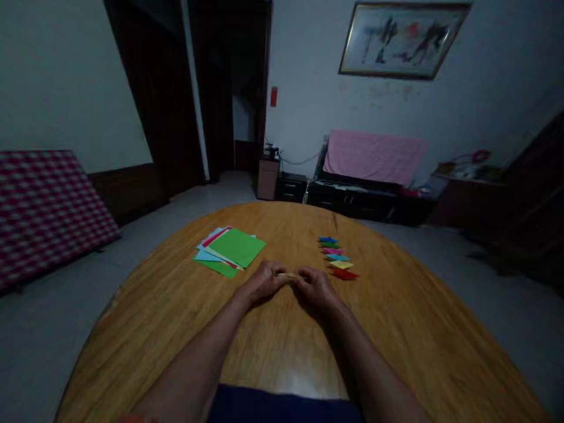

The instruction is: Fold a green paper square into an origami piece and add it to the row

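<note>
Between both hands is a small folded piece of pale paper [289, 275], seen nearly edge-on just above the table. My left hand [267, 278] pinches its left end, and my right hand [316, 286] grips the right end; the fingers cover most of it. To the right of my right hand, folded paper boats in several colours stand in a row, with a red paper boat [345, 274] nearest and a blue one [328, 239] farthest. Beyond my left hand lies a loose stack of coloured paper sheets [240, 247], a green one on top.
The round wooden table [282, 346] fills the foreground. Past its far edge stand a low black cabinet [352, 202] and a screen-like shape under a pink cloth [374, 155]. A red checked cloth [48, 211] hangs at the left.
</note>
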The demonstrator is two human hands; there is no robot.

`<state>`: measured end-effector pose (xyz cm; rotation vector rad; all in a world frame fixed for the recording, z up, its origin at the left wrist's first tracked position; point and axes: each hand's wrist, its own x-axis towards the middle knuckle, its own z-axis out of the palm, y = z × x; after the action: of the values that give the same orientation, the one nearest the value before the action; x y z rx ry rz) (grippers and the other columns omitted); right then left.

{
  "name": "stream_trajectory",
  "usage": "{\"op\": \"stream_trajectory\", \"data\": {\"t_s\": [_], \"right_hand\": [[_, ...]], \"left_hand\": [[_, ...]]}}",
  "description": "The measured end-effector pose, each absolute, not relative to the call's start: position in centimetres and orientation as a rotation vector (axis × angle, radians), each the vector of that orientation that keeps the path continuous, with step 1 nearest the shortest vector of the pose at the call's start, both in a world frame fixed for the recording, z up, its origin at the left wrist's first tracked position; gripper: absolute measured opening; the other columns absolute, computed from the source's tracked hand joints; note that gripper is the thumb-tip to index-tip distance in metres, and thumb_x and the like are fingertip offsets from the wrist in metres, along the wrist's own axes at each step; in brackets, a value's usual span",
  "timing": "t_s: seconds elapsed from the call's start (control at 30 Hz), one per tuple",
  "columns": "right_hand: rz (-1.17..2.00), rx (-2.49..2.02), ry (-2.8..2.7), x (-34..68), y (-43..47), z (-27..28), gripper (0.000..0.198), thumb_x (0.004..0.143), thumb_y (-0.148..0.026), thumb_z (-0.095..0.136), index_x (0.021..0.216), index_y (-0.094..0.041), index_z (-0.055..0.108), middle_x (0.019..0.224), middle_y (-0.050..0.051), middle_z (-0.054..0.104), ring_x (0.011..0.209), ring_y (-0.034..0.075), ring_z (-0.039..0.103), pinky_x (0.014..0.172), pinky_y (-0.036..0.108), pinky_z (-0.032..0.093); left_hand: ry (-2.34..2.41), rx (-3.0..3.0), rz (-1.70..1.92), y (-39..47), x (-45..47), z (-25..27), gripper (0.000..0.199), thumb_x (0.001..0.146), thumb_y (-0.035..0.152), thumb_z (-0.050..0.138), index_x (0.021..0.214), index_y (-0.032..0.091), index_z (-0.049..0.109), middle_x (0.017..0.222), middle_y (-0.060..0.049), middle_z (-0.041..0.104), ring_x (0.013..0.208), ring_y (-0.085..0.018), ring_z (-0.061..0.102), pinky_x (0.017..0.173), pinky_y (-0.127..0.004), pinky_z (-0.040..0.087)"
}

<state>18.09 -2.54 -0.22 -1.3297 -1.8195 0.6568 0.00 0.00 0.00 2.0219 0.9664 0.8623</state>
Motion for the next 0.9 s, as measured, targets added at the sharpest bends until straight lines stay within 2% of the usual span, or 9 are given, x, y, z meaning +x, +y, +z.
{"op": "stream_trajectory", "data": {"t_s": [0.17, 0.37, 0.5, 0.7, 0.9], "right_hand": [[0.686, -1.346, -1.814, 18.2, -2.6, -0.2, 0.017, 0.076, -0.028, 0.056, 0.066, -0.015, 0.062, 0.062, -0.002, 0.054, 0.059, 0.011, 0.047, 0.053, 0.020, 0.035], [0.751, -1.320, -1.862, 18.1, -3.0, 0.3, 0.023, 0.080, -0.032, 0.054, 0.069, -0.015, 0.065, 0.062, -0.001, 0.057, 0.059, 0.012, 0.050, 0.054, 0.020, 0.037], [0.653, -1.305, -1.918, 18.1, -2.9, 0.3, 0.024, 0.081, -0.028, 0.050, 0.070, -0.016, 0.067, 0.064, 0.001, 0.062, 0.062, 0.013, 0.055, 0.058, 0.022, 0.039], [0.458, -1.318, -1.886, 18.4, -2.7, 0.0, 0.025, 0.083, -0.028, 0.049, 0.072, -0.017, 0.069, 0.068, 0.002, 0.065, 0.065, 0.015, 0.058, 0.062, 0.024, 0.040], [0.441, -1.318, -1.885, 18.9, -2.4, -0.5, 0.024, 0.083, -0.029, 0.050, 0.075, -0.017, 0.069, 0.071, 0.003, 0.066, 0.068, 0.016, 0.059, 0.063, 0.024, 0.041]], "left_hand": [[0.983, 2.040, 0.809, 0.0, 0.1, 0.2, 0.034, 0.080, 0.043, 0.054, 0.069, 0.012, 0.064, 0.058, 0.005, 0.042, 0.056, -0.008, 0.037, 0.050, -0.021, 0.025], [1.033, 2.118, 0.770, 0.1, 0.1, 0.2, 0.030, 0.081, 0.034, 0.051, 0.066, 0.011, 0.065, 0.057, 0.004, 0.045, 0.056, -0.009, 0.038, 0.052, -0.022, 0.026], [1.048, 2.179, 0.793, 0.2, 0.3, 0.0, 0.029, 0.081, 0.030, 0.051, 0.061, 0.012, 0.063, 0.055, 0.003, 0.045, 0.056, -0.009, 0.039, 0.053, -0.022, 0.027], [1.046, 2.148, 0.773, 0.5, -0.2, 0.0, 0.033, 0.082, 0.042, 0.052, 0.077, 0.013, 0.067, 0.064, 0.002, 0.055, 0.061, -0.010, 0.045, 0.055, -0.021, 0.031], [1.080, 2.144, 0.796, 0.8, -0.8, 0.0, 0.038, 0.081, 0.047, 0.055, 0.075, 0.012, 0.068, 0.061, 0.003, 0.053, 0.060, -0.011, 0.046, 0.055, -0.021, 0.031]]}}
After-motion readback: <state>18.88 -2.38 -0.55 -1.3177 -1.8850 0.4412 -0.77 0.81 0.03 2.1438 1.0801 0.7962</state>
